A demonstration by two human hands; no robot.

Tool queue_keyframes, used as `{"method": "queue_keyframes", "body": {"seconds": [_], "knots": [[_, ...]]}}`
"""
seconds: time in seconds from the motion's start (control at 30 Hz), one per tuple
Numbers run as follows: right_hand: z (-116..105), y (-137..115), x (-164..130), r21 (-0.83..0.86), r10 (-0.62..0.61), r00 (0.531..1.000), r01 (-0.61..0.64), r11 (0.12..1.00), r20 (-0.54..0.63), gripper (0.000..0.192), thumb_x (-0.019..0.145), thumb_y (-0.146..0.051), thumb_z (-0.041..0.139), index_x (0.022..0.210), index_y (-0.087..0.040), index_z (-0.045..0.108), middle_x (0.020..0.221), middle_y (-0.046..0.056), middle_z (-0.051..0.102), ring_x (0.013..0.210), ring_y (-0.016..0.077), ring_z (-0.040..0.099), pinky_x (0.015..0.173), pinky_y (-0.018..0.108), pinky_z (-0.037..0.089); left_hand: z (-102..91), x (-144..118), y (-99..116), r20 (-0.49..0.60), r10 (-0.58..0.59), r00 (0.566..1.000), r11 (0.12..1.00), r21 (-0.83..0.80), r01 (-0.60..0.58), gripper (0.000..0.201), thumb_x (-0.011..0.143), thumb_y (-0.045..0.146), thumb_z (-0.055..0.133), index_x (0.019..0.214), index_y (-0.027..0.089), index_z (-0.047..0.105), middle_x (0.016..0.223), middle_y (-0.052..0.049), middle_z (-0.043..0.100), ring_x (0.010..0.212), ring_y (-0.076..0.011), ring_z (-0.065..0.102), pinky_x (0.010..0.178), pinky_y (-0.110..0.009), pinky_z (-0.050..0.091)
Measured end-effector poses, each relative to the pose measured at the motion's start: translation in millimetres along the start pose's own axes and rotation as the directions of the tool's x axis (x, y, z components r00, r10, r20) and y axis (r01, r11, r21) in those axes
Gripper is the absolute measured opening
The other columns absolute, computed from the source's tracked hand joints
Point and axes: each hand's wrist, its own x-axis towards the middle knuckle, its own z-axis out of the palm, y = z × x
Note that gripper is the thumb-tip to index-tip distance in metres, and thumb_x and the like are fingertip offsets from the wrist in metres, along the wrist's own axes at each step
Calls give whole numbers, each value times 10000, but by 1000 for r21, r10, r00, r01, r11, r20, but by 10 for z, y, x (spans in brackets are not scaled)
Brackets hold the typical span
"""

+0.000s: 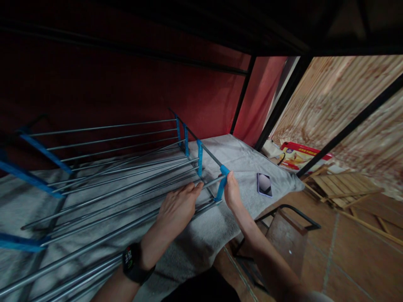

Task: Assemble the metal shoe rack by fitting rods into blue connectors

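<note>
A partly assembled rack of thin grey metal tubes [126, 194] and blue plastic brackets lies on a light grey blanket [242, 155]. My left hand [179, 205], a black watch [134, 260] on its wrist, is closed over a tube near the rack's right end. Its fingertips are partly hidden behind that tube. My right hand [232, 191] grips the blue bracket [221, 187] at the near right corner, where the tube's end meets it. More blue brackets [39, 182] stand at the rack's left end. Several loose tubes [85, 274] lie along the near side.
A phone [264, 185] rests on the blanket to the right. Below stands a dark metal-framed chair [288, 235]. Black bed-frame posts [285, 100] and a low upper deck surround the space. Wooden slats [346, 188] and a red box [302, 155] lie on the floor side.
</note>
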Motion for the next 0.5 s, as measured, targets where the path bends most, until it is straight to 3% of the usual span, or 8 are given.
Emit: {"method": "queue_keyframes", "body": {"seconds": [0.2,0.33,0.43,0.5], "knots": [[36,3,-21,10,36,999,-36,999,-37,677,883,-834,381,873,-225,676,828,48,665,853,233,626,856,397,507,27,17,8,-11,-5,1000,1000,0,5,530,975,91,372,1461,242,522,1316,-92,681,1098,-218,692,901,-348,560],[28,-111,-37,76,28,996,-34,996,80,695,906,-813,364,981,-218,717,925,67,716,960,247,658,943,414,510,-1,-41,54,-105,22,994,998,59,-16,515,974,100,383,1452,223,527,1353,-120,649,1164,-248,647,946,-382,542],[-38,-126,-40,148,-18,991,-2,989,132,734,915,-813,333,1237,-245,669,1123,66,730,1101,244,650,999,422,505,116,-208,133,-220,192,956,979,115,-170,513,985,117,392,1478,215,493,1450,-138,575,1341,-278,520,1116,-450,434],[-108,-43,-47,123,-35,993,20,992,115,733,904,-815,366,1276,-251,650,1246,63,700,1204,237,611,1044,424,485,288,-319,193,-238,302,923,953,99,-286,471,993,130,409,1445,202,519,1404,-134,607,1342,-263,514,1140,-434,408]]}}
